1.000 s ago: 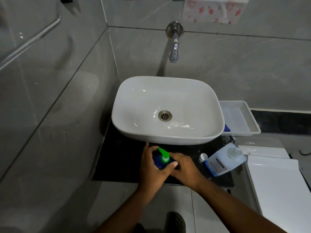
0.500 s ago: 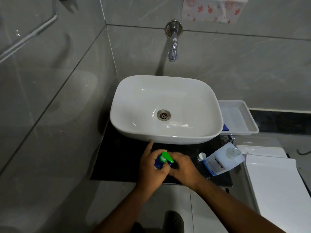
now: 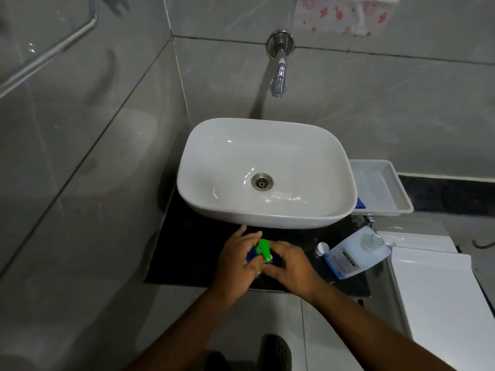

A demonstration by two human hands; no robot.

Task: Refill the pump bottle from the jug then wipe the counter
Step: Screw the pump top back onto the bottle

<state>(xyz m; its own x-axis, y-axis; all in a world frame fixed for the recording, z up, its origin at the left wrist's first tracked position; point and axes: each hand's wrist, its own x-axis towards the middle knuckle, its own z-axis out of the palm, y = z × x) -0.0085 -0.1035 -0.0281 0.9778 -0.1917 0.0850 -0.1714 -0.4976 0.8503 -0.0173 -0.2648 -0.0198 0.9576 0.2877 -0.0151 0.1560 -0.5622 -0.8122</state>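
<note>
A blue pump bottle (image 3: pixel 251 257) with a green pump head (image 3: pixel 264 249) stands on the black counter (image 3: pixel 187 250) in front of the sink. My left hand (image 3: pixel 235 266) grips the bottle's body from the left. My right hand (image 3: pixel 292 269) holds the base of the green pump from the right, fingers curled around it. The clear jug (image 3: pixel 356 253) with a blue base lies tilted on the counter's right side, its mouth uncapped. Its white cap (image 3: pixel 322 247) sits on the counter just left of the jug.
A white basin (image 3: pixel 265 210) overhangs the counter, with a wall tap (image 3: pixel 280 76) above. A white tray (image 3: pixel 380 186) stands right of the basin. A white toilet cistern lid (image 3: pixel 439 290) lies at the right. A floral cloth (image 3: pixel 342 14) hangs at the top.
The green pump head has turned, its nozzle swinging from pointing up-left to pointing toward me. Both hands stayed on the bottle; the view shifted slightly.
</note>
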